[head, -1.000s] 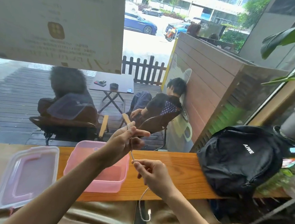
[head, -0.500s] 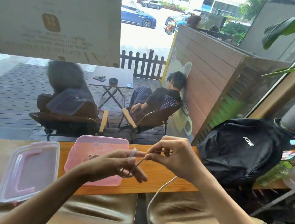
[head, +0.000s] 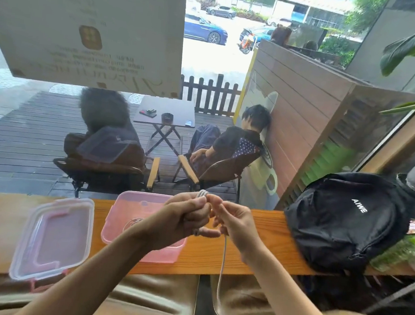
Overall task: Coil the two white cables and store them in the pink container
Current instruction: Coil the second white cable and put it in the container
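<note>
Both hands have drawn together since half a second ago, and cable loops now show above the left fist. Loose tail of the white cable hangs nearest, dropping from the hands past the table edge toward the brown cushion, end near the bottom of the view. Left hand clenched round several loops, which poke out above its thumb. Right hand just beside it, fingertips pinching the strand and feeding it in. Beyond the hands, pink container sits open on the table; something coiled seems to lie inside, likely the other cable, too blurred to confirm. Lid lies to its left, apart. Black backpack far right.

Risk, as judged: the dangling tail may snag on the table edge or cushion and tug loops loose; a slackened left grip would let the coil spring open before it reaches the container.
</note>
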